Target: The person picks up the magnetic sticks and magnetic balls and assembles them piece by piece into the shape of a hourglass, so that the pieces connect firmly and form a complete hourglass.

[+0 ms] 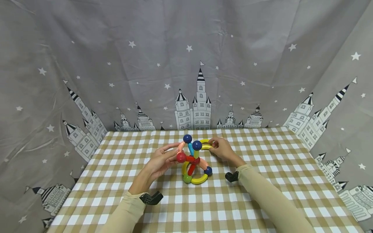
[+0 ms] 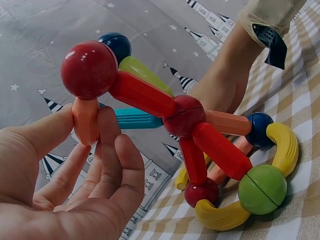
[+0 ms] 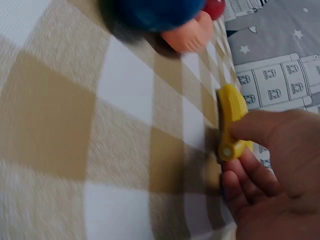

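Observation:
A toy of coloured magnetic sticks and balls (image 1: 191, 169) stands at the middle of the table. My left hand (image 1: 158, 160) pinches its salmon stick (image 2: 85, 117) between thumb and fingers, just below a large red ball (image 2: 89, 70). Red sticks run from a central red ball (image 2: 184, 116) toward the base, where curved yellow sticks (image 2: 284, 147) join a green ball (image 2: 262, 190) and a dark blue ball (image 1: 208, 171). Right of the toy, my right hand (image 1: 223, 149) pinches a curved yellow stick (image 3: 231, 112); another yellow edge shows behind it, partly hidden by the fingers.
A brown-and-white checked cloth (image 1: 186, 210) covers the table. Behind and along both sides hangs a grey curtain (image 1: 186, 29) printed with castles and stars. Each wrist carries a small black camera mount (image 1: 151, 198) over a beige sleeve (image 1: 128, 208).

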`<state>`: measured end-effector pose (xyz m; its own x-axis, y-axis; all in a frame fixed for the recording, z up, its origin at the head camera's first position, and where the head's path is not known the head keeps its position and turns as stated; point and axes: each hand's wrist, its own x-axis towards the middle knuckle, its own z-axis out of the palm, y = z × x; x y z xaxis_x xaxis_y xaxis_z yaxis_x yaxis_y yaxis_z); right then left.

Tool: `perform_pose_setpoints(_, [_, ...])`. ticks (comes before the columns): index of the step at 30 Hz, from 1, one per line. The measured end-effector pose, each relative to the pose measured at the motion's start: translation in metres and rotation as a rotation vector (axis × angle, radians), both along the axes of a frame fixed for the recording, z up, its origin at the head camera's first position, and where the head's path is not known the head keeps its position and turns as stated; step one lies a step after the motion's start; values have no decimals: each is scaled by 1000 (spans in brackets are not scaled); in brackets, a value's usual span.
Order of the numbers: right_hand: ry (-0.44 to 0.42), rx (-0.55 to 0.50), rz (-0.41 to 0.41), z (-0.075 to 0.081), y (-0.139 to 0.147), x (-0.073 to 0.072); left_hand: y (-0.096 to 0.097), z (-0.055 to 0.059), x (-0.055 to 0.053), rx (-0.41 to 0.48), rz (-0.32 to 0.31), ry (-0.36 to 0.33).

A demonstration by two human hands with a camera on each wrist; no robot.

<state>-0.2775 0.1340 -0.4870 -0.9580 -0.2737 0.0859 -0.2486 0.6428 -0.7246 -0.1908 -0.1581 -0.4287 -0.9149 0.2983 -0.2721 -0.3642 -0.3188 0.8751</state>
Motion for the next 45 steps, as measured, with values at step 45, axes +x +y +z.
perform_pose_setpoints(45, [-159,-133,255,133,2,29,0,3,0,-31,1,-8])
